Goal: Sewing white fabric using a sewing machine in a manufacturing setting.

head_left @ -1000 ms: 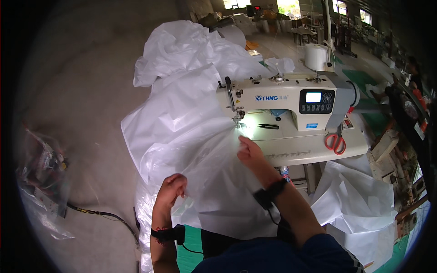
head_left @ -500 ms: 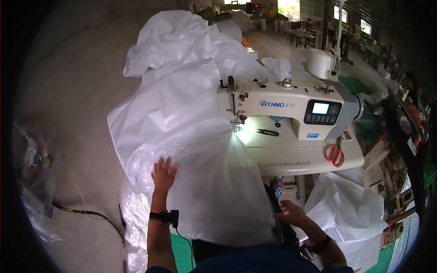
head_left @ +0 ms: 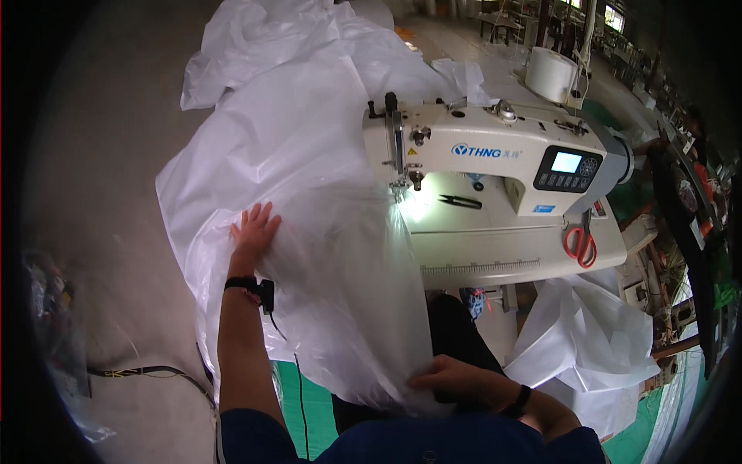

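Note:
A large white translucent plastic sheet spreads from the far left down to my lap, its right edge running under the lit needle area of a white sewing machine. Flat on the sheet's left part rests my left hand, fingers spread. Low in the view, by my lap, my right hand has its fingers closed at the sheet's near right edge, seemingly pinching it; the fingertips are partly hidden. Black thread snips lie on the machine bed, right of the needle. Red-handled scissors lie at the bed's right end.
A white thread cone stands behind the machine. More white sheeting hangs below the bed at the right. A black cable crosses the floor at left. Green material shows beneath the sheet. A person sits far right.
My right hand has come left across my lap to the sheet's near edge, and its fingers have closed there. The sheet's near right corner has shifted left. My left hand stays spread on the sheet.

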A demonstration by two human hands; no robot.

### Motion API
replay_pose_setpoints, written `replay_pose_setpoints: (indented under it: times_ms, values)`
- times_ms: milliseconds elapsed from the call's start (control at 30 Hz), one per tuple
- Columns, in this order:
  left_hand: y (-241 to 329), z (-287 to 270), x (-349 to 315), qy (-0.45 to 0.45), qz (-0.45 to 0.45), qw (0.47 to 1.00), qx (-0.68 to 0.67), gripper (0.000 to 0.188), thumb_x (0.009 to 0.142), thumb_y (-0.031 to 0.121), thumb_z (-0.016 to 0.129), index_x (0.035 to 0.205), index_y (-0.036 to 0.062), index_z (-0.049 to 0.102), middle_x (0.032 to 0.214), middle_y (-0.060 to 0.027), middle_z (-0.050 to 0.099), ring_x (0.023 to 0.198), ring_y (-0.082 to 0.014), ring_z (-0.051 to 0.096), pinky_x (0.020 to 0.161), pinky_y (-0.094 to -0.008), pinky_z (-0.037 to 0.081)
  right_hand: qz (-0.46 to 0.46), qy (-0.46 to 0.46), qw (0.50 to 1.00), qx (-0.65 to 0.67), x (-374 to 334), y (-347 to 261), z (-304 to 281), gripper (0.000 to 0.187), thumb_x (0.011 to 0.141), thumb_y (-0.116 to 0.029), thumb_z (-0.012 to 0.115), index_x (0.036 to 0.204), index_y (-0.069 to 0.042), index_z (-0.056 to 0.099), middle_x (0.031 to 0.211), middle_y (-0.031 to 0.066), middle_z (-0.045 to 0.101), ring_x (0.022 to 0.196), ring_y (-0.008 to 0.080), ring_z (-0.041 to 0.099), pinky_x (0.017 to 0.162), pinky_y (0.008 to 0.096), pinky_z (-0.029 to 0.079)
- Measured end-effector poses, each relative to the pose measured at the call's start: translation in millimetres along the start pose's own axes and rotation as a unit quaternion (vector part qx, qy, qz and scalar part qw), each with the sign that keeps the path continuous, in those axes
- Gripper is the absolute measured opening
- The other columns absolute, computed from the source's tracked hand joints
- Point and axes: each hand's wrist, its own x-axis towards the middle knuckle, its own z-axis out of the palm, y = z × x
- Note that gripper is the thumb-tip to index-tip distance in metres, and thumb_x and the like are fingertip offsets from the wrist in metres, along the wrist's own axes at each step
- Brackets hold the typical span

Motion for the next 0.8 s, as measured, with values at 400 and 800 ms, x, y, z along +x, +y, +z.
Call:
replay_pose_setpoints:
  times_ms: [400,800]
  values:
    - [31,-62,-127,0.073,0.057,0.99,0.102,0.037,0.083,0.026,0.058,0.117,0.0121,0.054,0.126,-0.0142,0.049,0.12,-0.0313,0.043,0.097,-0.0404,0.035,-0.212,0.123,0.969,-0.02,-38,40,3,0.032,0.093,-0.022,0.049,0.115,0.0,0.052,0.104,0.0056,0.058,0.095,0.01,0.054,0.083,0.0252,0.044]
    - [122,42,-412,-0.534,0.044,0.63,-0.562,0.036,0.092,0.036,0.048,0.095,0.0033,0.063,0.086,-0.0056,0.061,0.08,-0.0195,0.059,0.072,-0.0332,0.048,-0.391,0.32,0.828,-0.245,-56,46,31,0.034,0.091,-0.014,0.04,0.121,-0.001,0.048,0.096,0.0149,0.062,0.086,0.0192,0.06,0.08,0.0309,0.045]
